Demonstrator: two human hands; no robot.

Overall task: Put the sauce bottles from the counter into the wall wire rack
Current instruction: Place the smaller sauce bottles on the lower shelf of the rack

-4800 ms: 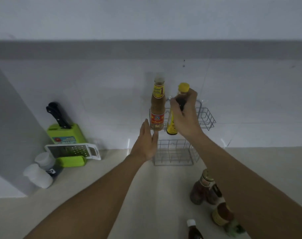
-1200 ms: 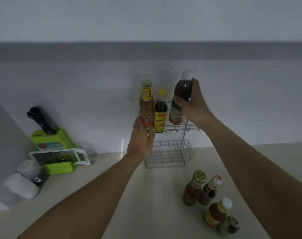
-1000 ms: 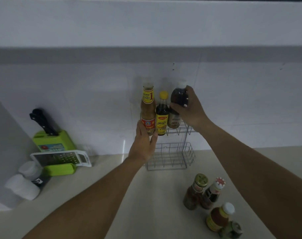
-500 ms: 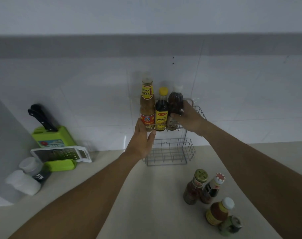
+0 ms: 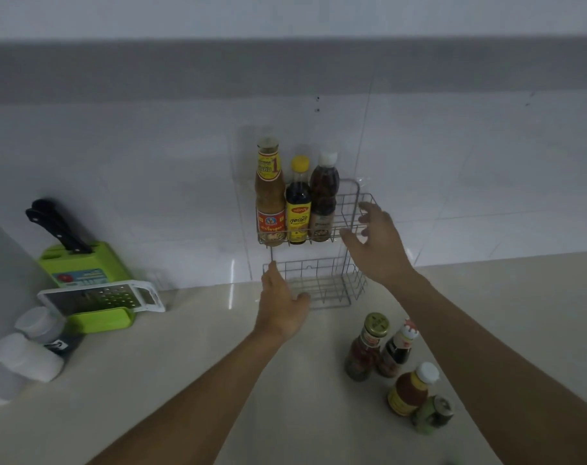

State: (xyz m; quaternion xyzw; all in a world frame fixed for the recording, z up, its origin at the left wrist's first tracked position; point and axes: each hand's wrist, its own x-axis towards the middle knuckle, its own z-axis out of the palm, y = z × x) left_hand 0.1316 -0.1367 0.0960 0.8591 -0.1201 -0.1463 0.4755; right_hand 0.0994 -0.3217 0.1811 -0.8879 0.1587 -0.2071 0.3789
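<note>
Right hand (image 5: 375,245) has let go of the white-capped dark bottle (image 5: 324,199) since half a second ago, so that one now stands by itself in the top tier of the wire rack (image 5: 362,209), third in a row next to the yellow-capped soy bottle (image 5: 298,204) and the tall orange-brown sauce bottle (image 5: 270,196). Fingers are spread and loose, holding nothing, just in front of the bare right end of that tier. Left hand (image 5: 280,305) has dropped from the tall bottle down to the lower tier's front left corner, also open and empty; can't tell if it actually touches the wire. So three are racked, and I'd guess the next grab is from the four bottles on the counter (image 5: 184,380), a gold-lidded jar (image 5: 367,347), a red-and-white-capped dark one (image 5: 397,352), a white-capped orange one (image 5: 411,389) and a greenish thing (image 5: 432,414) that's too dim and half hidden to identify. Labels are mostly unreadable in this light
</note>
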